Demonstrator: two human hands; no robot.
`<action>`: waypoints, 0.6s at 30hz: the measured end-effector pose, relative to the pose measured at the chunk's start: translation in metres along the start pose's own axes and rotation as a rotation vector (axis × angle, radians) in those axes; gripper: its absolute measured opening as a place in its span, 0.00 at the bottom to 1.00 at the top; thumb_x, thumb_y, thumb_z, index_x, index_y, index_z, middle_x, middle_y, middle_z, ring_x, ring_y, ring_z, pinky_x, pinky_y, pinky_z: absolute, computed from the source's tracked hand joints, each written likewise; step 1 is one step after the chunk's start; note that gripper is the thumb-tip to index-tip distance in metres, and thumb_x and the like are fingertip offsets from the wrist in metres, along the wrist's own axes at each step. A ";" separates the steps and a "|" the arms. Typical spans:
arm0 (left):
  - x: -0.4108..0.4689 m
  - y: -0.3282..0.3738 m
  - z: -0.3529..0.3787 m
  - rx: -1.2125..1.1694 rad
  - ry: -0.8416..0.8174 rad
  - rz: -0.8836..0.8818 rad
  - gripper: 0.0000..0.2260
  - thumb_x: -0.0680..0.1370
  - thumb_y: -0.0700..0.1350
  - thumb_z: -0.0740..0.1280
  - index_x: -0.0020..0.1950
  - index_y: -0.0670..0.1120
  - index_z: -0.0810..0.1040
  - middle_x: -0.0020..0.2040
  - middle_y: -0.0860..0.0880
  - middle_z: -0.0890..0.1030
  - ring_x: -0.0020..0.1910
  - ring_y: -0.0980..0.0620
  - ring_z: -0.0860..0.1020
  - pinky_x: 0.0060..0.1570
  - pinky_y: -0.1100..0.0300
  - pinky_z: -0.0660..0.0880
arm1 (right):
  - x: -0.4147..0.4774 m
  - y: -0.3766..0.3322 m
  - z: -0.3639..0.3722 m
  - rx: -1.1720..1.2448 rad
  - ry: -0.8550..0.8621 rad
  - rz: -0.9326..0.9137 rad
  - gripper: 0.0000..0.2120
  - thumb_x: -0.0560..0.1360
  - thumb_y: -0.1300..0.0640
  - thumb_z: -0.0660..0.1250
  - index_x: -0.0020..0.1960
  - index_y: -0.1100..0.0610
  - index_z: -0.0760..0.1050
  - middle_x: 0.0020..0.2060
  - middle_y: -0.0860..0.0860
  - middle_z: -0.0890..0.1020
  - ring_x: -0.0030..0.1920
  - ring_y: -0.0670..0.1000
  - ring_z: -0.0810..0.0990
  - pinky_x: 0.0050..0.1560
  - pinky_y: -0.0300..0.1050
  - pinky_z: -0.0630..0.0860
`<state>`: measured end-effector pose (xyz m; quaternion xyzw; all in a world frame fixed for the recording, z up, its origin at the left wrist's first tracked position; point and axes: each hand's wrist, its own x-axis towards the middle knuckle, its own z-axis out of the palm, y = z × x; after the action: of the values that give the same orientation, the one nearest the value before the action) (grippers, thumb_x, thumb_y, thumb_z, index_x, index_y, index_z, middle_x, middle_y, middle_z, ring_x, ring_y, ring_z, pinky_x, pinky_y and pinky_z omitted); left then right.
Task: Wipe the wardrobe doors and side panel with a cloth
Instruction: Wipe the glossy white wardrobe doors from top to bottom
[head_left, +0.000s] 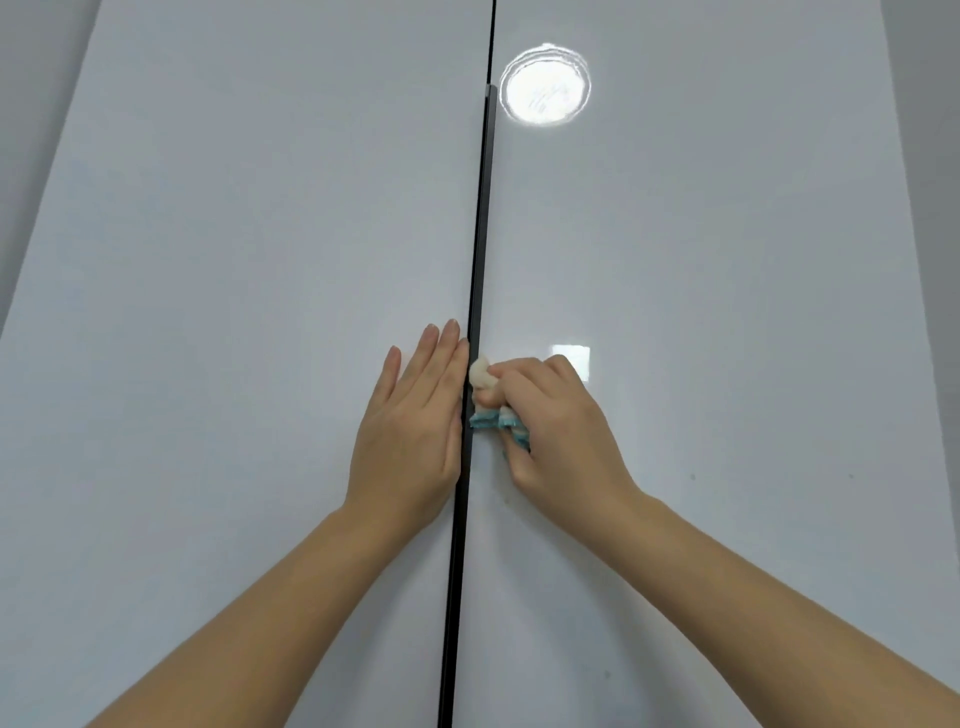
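Right hand (550, 421): fingers curled tight round a bunched cloth (488, 395). The cloth is white, and a blue-striped hem shows below the fingers. The thumb lies on the upper, white part of the bundle. We record the cloth pressed against the inner edge of the right door (727, 312), touching the black handle strip (480, 234) that runs vertically between the two doors.

Left hand (410, 426): holds nothing. Its fingers are straight and together, palm flat on the left door (234, 312) at its inner edge. The forefinger side lies along the black strip, directly across from the cloth. We see the two hands just beside each other, with only the strip between them. Both forearms are bare and enter from the bottom edge of the view.

Doors: glossy, pale grey-white. The strip's upper end sits near the top of the doors, and above it we see only a thin dark gap.

Right door: a round light reflection (545, 85) lies near the upper inner edge. A small square reflection (571, 358) lies just above the right knuckles. A dark speck (692, 475) sits to the right of the wrist.

A grey wall (31, 104) shows past the outer edge of the left door.
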<state>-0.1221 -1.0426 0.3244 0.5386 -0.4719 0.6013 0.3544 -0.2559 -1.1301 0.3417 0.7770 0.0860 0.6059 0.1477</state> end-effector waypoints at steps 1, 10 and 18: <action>-0.002 0.000 0.000 0.001 -0.004 0.005 0.23 0.79 0.39 0.51 0.74 0.39 0.65 0.76 0.45 0.63 0.76 0.49 0.58 0.75 0.49 0.53 | -0.006 -0.002 0.001 0.000 0.000 -0.005 0.12 0.66 0.70 0.66 0.47 0.59 0.77 0.50 0.50 0.80 0.45 0.54 0.72 0.43 0.42 0.71; -0.014 0.003 -0.005 -0.004 -0.047 0.003 0.22 0.82 0.44 0.49 0.75 0.40 0.64 0.76 0.46 0.62 0.76 0.50 0.58 0.75 0.50 0.52 | -0.075 -0.026 0.010 0.020 -0.052 -0.039 0.17 0.63 0.73 0.66 0.48 0.58 0.76 0.52 0.50 0.79 0.44 0.53 0.72 0.43 0.37 0.70; -0.019 0.010 -0.003 -0.017 -0.044 -0.050 0.24 0.82 0.50 0.51 0.76 0.41 0.60 0.77 0.47 0.59 0.77 0.51 0.55 0.76 0.51 0.48 | -0.114 -0.038 0.019 0.020 -0.065 -0.085 0.17 0.64 0.73 0.67 0.49 0.57 0.76 0.52 0.51 0.81 0.43 0.53 0.72 0.44 0.38 0.70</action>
<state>-0.1296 -1.0415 0.3038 0.5603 -0.4713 0.5762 0.3633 -0.2648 -1.1320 0.2201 0.7934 0.1202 0.5724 0.1683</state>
